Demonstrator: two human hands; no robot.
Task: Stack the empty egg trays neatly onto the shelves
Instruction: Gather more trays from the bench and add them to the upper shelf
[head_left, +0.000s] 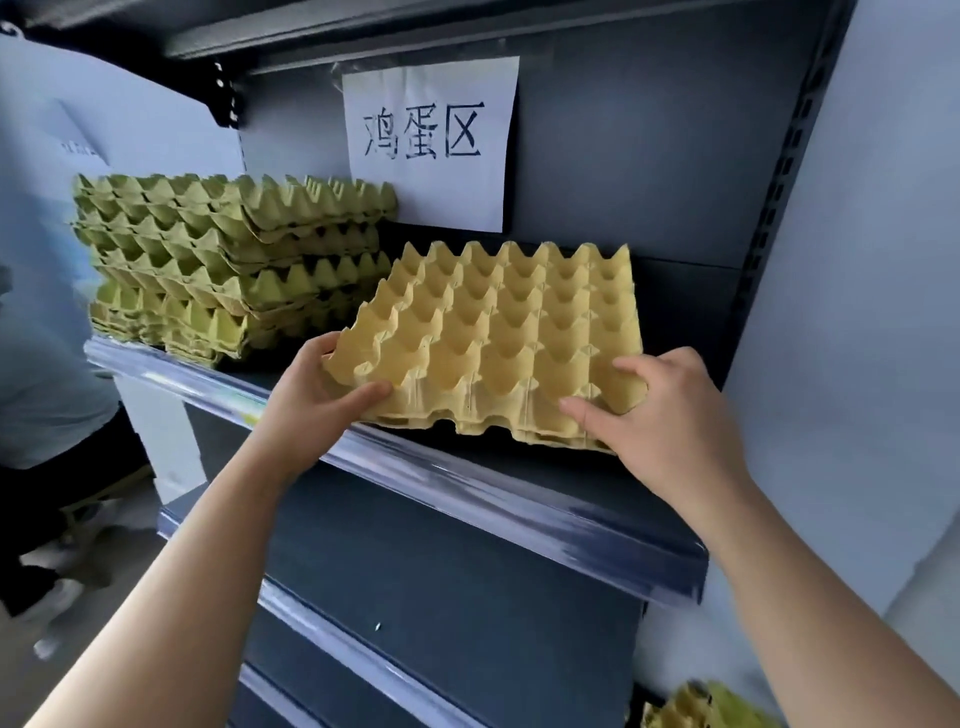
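Left hand (322, 395) and right hand (670, 410) each grip a front corner of the pale yellow paper egg tray (498, 332). It lies on the dark metal shelf (467, 478), long side facing the person, just right of the stack of green paper egg trays (234, 260).

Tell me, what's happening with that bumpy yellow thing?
A person is putting an empty yellow egg tray on the shelf. The left hand grips its front left corner, and the right hand holds its front right corner. A stack of green egg trays sits on the same shelf, to its left.
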